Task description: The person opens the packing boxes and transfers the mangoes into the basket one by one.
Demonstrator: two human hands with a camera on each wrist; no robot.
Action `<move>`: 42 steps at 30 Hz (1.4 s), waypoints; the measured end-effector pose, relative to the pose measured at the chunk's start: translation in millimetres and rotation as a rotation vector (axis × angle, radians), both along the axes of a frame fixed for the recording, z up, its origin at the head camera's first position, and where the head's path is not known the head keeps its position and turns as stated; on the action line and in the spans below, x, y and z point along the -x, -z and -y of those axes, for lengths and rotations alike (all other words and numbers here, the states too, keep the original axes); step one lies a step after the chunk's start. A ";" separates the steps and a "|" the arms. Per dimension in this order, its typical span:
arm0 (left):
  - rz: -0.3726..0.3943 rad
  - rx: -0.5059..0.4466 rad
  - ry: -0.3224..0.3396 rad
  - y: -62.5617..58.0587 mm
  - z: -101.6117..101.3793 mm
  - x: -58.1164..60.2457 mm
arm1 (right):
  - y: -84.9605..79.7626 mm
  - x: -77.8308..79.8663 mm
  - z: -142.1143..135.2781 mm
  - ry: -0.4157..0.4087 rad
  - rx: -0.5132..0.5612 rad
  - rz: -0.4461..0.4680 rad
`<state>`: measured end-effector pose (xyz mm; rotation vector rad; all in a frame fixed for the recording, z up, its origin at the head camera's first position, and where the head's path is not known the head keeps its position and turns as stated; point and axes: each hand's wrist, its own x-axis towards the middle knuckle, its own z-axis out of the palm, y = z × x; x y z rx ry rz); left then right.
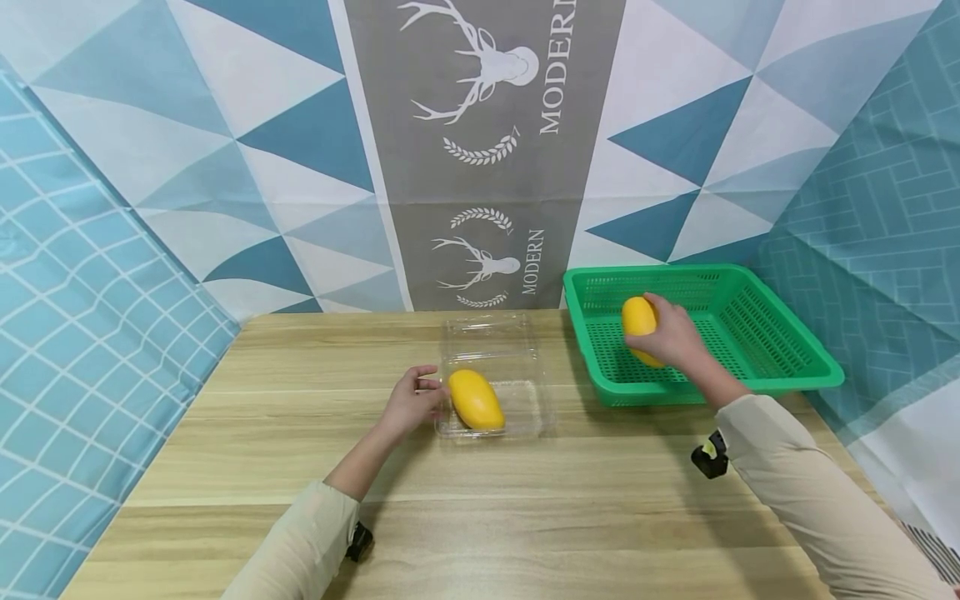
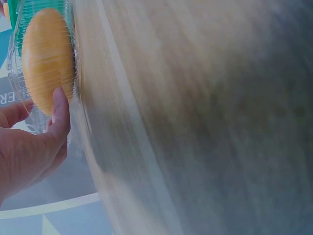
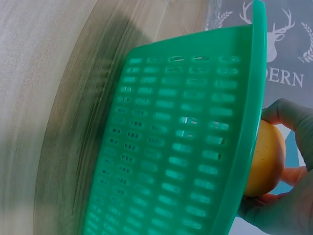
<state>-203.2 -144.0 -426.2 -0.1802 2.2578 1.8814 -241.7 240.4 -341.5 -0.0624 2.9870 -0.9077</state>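
In my right hand (image 1: pixel 670 335) I grip a yellow mango (image 1: pixel 638 321), thumb and fingers around its sides. It is over the green plastic basket (image 1: pixel 592 367), and the basket's rim covers part of the mango (image 3: pixel 266 159) in the right wrist view. A second mango (image 1: pixel 476 400) lies tilted in the left half of a clear plastic clamshell box (image 1: pixel 531 408), whose lid (image 1: pixel 487 337) is folded back toward the wall. My left hand (image 1: pixel 412 402) is at the box's left side, its fairly straight fingers (image 2: pixel 60 115) right at the clear wall beside that mango.
The box and basket stand on a wood-grain table (image 1: pixel 480 508), the basket at the back right. A patterned wall covering (image 1: pixel 487 175) rises behind the table, with tiled-pattern sheets (image 1: pixel 75 317) at the sides. Black wrist cameras (image 1: pixel 710 456) hang under both sleeves.
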 end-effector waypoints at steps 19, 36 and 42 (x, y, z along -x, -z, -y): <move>-0.011 0.007 -0.011 2.9 0.1 0.2 | 3.0 1.0 -13.4 0.014 0.012 0.016; -0.008 0.000 0.002 2.2 -0.4 -0.1 | 9.1 1.2 -20.5 0.022 -0.007 0.001; -0.001 -0.002 0.003 2.2 -0.4 -0.1 | 11.7 2.1 -22.6 0.024 -0.008 0.012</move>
